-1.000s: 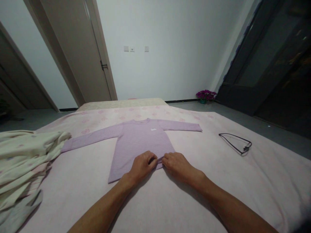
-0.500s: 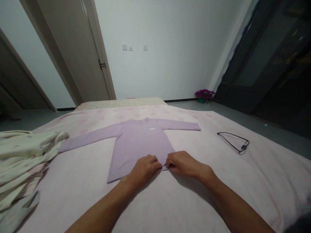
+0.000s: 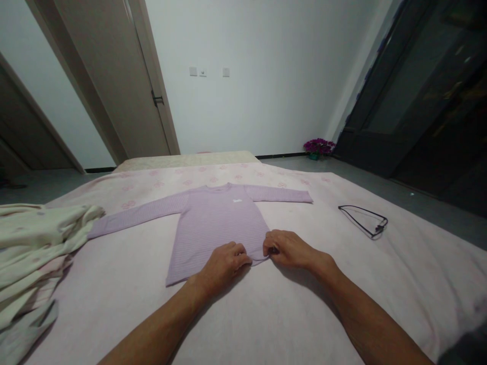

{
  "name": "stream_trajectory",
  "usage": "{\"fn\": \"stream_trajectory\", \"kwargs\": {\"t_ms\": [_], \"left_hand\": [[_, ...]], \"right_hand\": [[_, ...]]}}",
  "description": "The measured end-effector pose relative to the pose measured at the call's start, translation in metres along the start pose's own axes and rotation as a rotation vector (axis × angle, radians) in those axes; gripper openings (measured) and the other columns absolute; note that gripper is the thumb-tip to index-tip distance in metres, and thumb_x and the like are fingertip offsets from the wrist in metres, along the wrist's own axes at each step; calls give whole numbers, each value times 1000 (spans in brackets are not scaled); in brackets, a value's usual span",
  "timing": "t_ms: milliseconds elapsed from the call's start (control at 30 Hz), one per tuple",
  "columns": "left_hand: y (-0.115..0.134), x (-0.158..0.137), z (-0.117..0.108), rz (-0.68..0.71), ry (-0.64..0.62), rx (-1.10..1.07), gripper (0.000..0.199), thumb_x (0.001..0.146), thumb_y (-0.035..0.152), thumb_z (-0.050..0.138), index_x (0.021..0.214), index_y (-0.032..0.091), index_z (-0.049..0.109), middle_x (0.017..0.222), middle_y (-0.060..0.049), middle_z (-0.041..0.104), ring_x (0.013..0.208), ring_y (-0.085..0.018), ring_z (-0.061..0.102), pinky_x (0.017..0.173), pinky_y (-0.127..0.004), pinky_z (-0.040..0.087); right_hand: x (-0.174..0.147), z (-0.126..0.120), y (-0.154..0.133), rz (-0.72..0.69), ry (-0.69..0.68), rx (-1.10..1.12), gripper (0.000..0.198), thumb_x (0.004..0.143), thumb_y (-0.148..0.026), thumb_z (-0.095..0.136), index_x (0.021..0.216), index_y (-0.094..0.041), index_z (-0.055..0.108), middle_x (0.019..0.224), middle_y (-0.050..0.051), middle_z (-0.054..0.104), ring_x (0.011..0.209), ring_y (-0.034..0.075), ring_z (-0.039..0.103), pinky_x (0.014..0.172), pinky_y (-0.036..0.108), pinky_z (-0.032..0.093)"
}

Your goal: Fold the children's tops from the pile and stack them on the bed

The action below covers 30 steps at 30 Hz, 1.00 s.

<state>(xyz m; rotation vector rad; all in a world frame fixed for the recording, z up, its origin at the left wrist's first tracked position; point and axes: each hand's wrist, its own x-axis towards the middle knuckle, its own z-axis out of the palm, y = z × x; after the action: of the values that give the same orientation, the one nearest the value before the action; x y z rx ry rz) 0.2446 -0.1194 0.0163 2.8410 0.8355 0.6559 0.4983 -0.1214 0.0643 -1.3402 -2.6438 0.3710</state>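
A lilac long-sleeved shirt (image 3: pixel 216 223) lies spread flat, collar away from me and sleeves stretched out to both sides. A small white mark shows on its chest. My left hand (image 3: pixel 228 261) pinches the bottom hem near its middle, fingers closed on the cloth. At the hem's right corner, my right hand (image 3: pixel 287 248) grips the fabric between thumb and fingers. Between the two hands the hem is slightly lifted, showing a gap between its layers.
The shirt rests on a pink bedspread (image 3: pixel 125 304) with a flower print. A pile of cream and grey clothes (image 3: pixel 38 253) lies at the left, touching the left cuff. To the right is a black wire hanger (image 3: pixel 363 220). Purple flowers (image 3: pixel 318 147) stand by the wall.
My right hand has moved slightly right and away from me, drawing the hem corner with it. My left hand has stayed nearly in place. The view has shifted a little.
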Motion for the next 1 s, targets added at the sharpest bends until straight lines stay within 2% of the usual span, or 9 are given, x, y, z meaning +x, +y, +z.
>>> {"fn": "stream_trajectory", "kwargs": {"t_ms": [133, 333, 467, 533, 733, 900, 1000], "left_hand": [[-1, -1, 2, 15, 23, -14, 18, 97, 24, 53, 92, 22, 70, 87, -4, 66, 80, -16, 56, 69, -27, 42], [0, -2, 0, 31, 36, -72, 17, 97, 24, 55, 89, 21, 70, 85, -3, 66, 79, -15, 56, 69, -27, 42], [1, -2, -3, -28, 21, -119, 8, 93, 21, 60, 95, 22, 68, 90, -3, 66, 84, -16, 57, 72, -26, 42], [1, -3, -3, -65, 2, -128, 10, 91, 20, 62, 100, 22, 66, 93, -3, 66, 87, -16, 57, 74, -26, 42], [0, -5, -5, -132, -47, -140, 16, 90, 21, 61, 105, 23, 66, 97, -3, 65, 92, -17, 57, 78, -27, 43], [3, -2, -8, -158, -97, -93, 16, 90, 24, 60, 105, 24, 65, 100, -3, 64, 93, -18, 57, 78, -28, 42], [2, -2, -8, -150, -118, -97, 16, 91, 25, 60, 106, 25, 65, 101, -3, 64, 94, -19, 57, 78, -28, 42]], "right_hand": [[0, 1, 6, 14, 18, 71, 32, 71, -6, 50, 90, -23, 70, 94, 1, 70, 91, 17, 61, 83, 25, 42], [-2, -3, 9, 61, -37, 136, 37, 66, -4, 47, 89, -22, 70, 94, 2, 71, 88, 17, 62, 79, 25, 43], [-2, -2, 14, 40, -53, 144, 40, 64, -4, 47, 90, -23, 71, 95, 1, 70, 88, 17, 61, 79, 24, 42], [-2, -2, 16, 54, -65, 142, 40, 63, -4, 47, 89, -23, 71, 95, 1, 70, 89, 17, 61, 79, 24, 42], [-2, -6, 14, 190, -68, 137, 35, 61, -6, 50, 81, -24, 73, 91, 1, 71, 85, 17, 62, 74, 24, 41], [-1, -11, 11, 247, -90, 153, 28, 66, -11, 55, 81, -24, 75, 89, 0, 73, 80, 16, 63, 68, 23, 41], [5, -9, 8, 261, 35, 93, 19, 77, -20, 56, 80, -22, 75, 86, 3, 73, 80, 17, 63, 70, 26, 42]]}}
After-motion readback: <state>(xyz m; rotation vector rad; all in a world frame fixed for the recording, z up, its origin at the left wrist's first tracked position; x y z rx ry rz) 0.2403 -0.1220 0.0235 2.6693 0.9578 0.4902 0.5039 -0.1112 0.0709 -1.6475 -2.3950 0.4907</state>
